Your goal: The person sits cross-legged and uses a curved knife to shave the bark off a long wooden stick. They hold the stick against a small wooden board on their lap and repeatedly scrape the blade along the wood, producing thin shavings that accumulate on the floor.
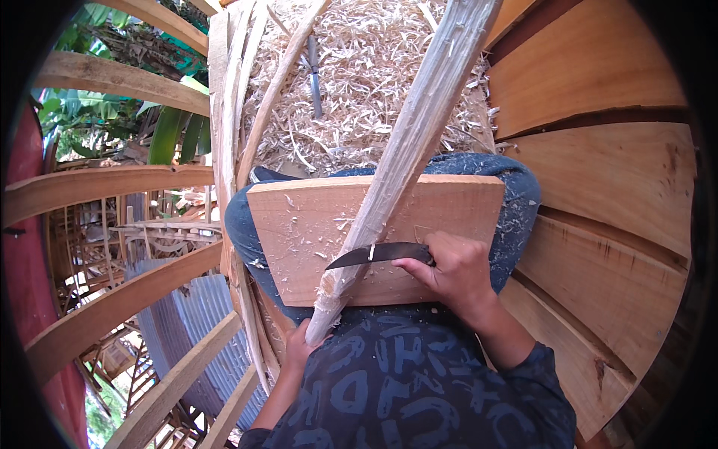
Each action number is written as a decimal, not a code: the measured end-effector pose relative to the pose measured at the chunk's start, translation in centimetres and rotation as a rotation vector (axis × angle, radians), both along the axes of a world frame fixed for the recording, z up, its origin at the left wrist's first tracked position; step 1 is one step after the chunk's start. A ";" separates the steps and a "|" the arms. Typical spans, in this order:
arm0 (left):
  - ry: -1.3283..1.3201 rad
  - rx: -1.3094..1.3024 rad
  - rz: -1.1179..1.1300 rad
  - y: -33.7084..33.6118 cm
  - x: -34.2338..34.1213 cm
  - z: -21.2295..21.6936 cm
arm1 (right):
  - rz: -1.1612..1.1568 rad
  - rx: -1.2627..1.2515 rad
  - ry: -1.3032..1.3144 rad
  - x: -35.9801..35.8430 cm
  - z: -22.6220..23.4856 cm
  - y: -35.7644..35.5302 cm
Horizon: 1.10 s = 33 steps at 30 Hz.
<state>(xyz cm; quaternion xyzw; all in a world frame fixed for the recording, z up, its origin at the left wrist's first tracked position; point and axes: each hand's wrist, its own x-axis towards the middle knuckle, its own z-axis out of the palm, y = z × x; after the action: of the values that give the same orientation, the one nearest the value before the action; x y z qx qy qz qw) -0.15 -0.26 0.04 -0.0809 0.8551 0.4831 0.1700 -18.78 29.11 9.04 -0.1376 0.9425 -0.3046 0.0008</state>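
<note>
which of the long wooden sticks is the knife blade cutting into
The thick pale shaved pole lying diagonally across the flat lap board; the thin bent strips lean untouched on the left.

Bright, even daylight, soft and diffuse, no hard shadows. Wood shavings [359, 82] at top are near overexposed, pale detail washed out. Greenery [112, 45] upper left is bright but soft. Heavy fisheye: planks [598, 172] and beams bow toward the rim, black vignette at corners. Centre is sharp; the edges smear slightly. No motion blur.
</note>
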 end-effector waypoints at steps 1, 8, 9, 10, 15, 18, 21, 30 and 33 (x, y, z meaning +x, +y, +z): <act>0.011 -0.011 -0.012 -0.1 0.1 -0.1 | -0.003 -0.001 0.012 -0.1 0.0 0.0; 0.050 -0.051 -0.012 -0.4 0.7 -1.1 | -0.039 0.088 0.075 -1.0 0.2 0.7; 0.056 -0.054 -0.017 -0.2 0.5 -0.8 | -0.038 0.094 0.080 -1.0 0.2 0.8; 0.063 -0.056 -0.022 -0.1 0.3 -0.7 | -0.036 0.100 0.086 -1.1 0.2 0.8; 0.055 -0.043 -0.011 -0.1 0.3 -0.5 | -0.042 0.098 0.115 -1.3 0.1 0.9; 0.054 -0.042 -0.003 0.1 0.2 -0.3 | -0.038 0.098 0.128 -1.5 0.0 1.0; 0.043 -0.054 0.002 0.1 0.4 -0.4 | -0.054 0.086 0.126 -1.5 -0.1 1.0; 0.059 -0.038 -0.011 0.0 0.3 -0.7 | -0.043 -0.024 0.032 -0.7 -0.2 0.4; 0.064 -0.032 -0.029 -0.2 0.2 -0.7 | -0.023 -0.085 -0.024 -0.1 -0.3 0.4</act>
<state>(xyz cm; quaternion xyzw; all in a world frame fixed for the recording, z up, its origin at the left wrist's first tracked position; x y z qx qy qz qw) 0.08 -0.43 -0.69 -0.0557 0.8688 0.4691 0.1483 -18.88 29.47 8.74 -0.1232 0.9300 -0.3462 0.0026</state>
